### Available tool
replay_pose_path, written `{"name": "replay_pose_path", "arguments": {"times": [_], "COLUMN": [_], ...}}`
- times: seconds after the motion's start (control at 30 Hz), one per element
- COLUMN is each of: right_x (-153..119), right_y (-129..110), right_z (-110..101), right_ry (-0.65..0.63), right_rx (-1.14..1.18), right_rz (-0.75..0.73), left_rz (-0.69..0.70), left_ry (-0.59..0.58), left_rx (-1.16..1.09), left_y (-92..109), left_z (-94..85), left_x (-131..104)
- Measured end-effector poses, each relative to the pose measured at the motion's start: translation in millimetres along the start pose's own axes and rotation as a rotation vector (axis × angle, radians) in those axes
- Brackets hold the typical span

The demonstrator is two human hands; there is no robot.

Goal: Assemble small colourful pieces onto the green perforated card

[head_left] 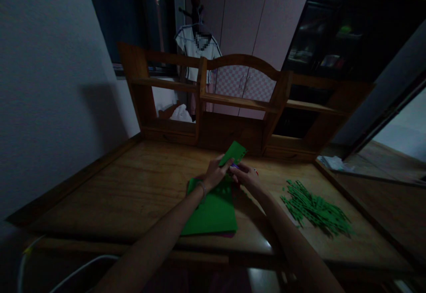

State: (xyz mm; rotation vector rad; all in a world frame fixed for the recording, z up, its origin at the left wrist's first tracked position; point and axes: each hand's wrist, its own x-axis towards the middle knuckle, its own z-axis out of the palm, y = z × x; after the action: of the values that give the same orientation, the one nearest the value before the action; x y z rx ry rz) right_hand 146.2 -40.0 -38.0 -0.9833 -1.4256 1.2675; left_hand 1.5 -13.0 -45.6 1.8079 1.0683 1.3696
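Observation:
My left hand (214,174), with a band at its wrist, pinches a piece of green sheet (234,150). The piece is tilted up and has small notches or holes along its right edge. Close beside it, my right hand (245,175) is closed on a small purple tool (234,166), mostly hidden by the fingers, so its kind is unclear. Below both hands lies a stack of green sheets (213,213), with a reddish edge peeking out underneath. A small red item (256,172) shows just behind my right hand.
A loose heap of narrow green strips (316,209) lies on the wooden desk (140,186) to the right. A wooden shelf unit (239,102) rises along the back edge. White cables (83,268) hang at the near left. The room is dim.

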Motion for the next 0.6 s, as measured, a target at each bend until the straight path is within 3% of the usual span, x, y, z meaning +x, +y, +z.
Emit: {"name": "replay_pose_path", "arguments": {"times": [0.4,0.6], "right_x": [-1.2,-2.9], "right_y": [-2.9,-5.2], "right_z": [2.1,1.6], "right_ry": [0.031,0.072], "right_rx": [0.047,0.033], "right_rz": [0.012,-0.031], "left_rz": [-0.012,-0.079], "left_ry": [-0.009,0.002], "left_rx": [-0.003,-0.060], "left_y": [-2.7,6.8], "left_z": [0.2,2.2], "left_x": [0.3,-3.7]}}
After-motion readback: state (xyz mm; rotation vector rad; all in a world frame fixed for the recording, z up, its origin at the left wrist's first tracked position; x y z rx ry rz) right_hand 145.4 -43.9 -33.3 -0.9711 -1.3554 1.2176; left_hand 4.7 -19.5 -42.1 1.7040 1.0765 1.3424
